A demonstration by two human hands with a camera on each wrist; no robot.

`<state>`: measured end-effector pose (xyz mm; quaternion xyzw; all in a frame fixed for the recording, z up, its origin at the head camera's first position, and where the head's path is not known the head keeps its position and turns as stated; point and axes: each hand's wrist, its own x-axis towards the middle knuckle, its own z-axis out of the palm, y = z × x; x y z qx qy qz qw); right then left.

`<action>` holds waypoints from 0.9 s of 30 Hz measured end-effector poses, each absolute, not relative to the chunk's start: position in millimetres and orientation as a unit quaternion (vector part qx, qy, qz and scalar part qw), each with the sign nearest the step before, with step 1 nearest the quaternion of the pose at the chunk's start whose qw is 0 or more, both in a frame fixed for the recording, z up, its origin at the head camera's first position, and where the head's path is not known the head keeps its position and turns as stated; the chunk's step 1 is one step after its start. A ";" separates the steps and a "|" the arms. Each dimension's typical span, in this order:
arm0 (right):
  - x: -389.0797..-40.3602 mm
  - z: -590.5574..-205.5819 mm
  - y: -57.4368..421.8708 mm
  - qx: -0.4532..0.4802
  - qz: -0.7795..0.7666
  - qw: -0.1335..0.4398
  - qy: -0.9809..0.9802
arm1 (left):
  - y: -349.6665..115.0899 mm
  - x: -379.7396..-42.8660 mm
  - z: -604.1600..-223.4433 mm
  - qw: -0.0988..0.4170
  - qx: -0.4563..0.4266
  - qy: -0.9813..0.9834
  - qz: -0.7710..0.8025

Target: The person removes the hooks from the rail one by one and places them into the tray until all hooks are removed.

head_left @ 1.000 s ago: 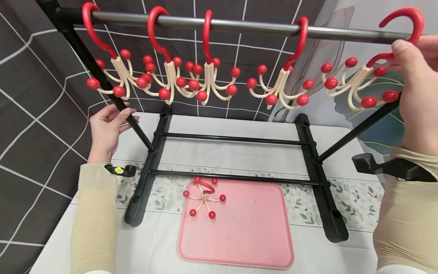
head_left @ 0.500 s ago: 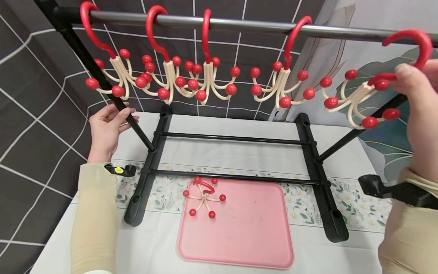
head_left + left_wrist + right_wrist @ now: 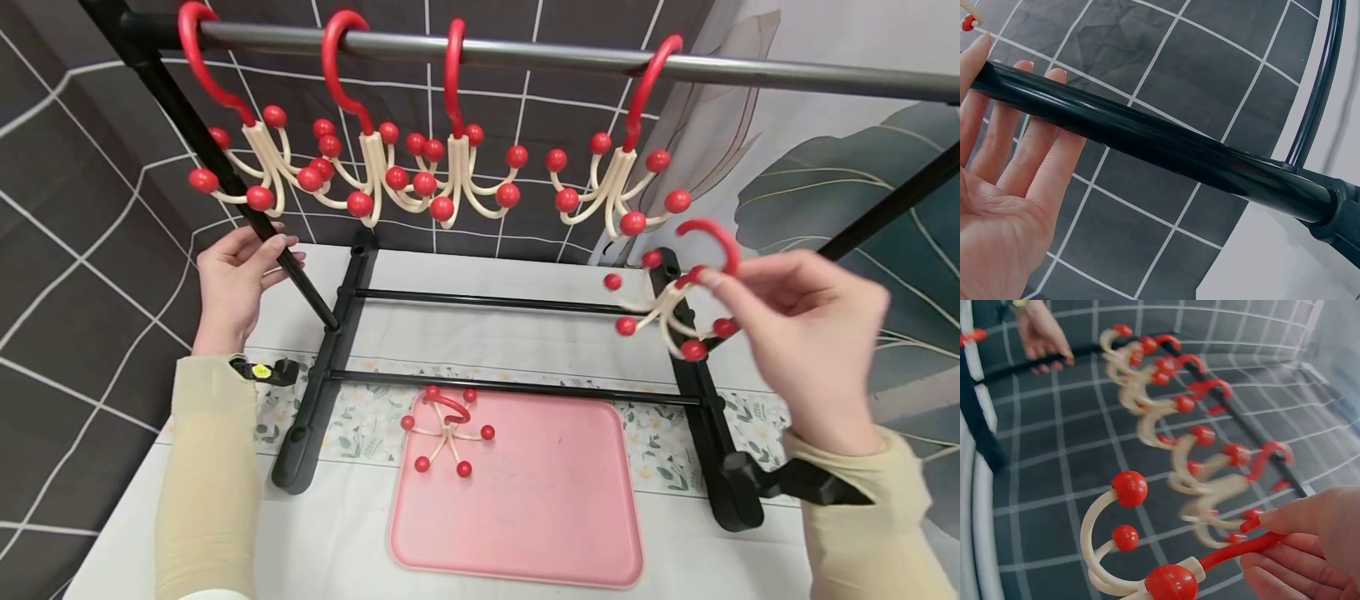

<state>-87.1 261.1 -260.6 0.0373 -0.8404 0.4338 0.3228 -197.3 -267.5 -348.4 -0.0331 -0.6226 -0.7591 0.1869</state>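
In the head view my right hand (image 3: 813,333) pinches the red hook neck of a small hanger (image 3: 667,312), which has curved cream arms tipped with red balls. It is held tilted, below the rail and right of the hung row. Close up in the right wrist view, the hanger (image 3: 1172,581) has its red stem between thumb and fingers. My left hand (image 3: 238,279) holds the black left post (image 3: 292,271) of a rack. The left wrist view has that post (image 3: 1147,137) lying across the fingers, thumb at its upper end.
Several like hangers (image 3: 457,158) hang by red hooks from the grey top rail (image 3: 555,57). Another hanger (image 3: 448,429) lies on a pink tray (image 3: 525,517) at its back left. Black feet (image 3: 322,375) and crossbars (image 3: 510,386) stand on the white tabletop.
My right hand has come down and left from the rail's right end, carrying the hanger away from it. The fourth hung hanger has swung and turned slightly. My left hand stays put.
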 end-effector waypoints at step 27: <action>-55.6 -391.0 180.4 0.184 0.609 -0.018 -0.771 | -267.2 -197.7 -349.7 0.191 -0.048 -0.610 -0.768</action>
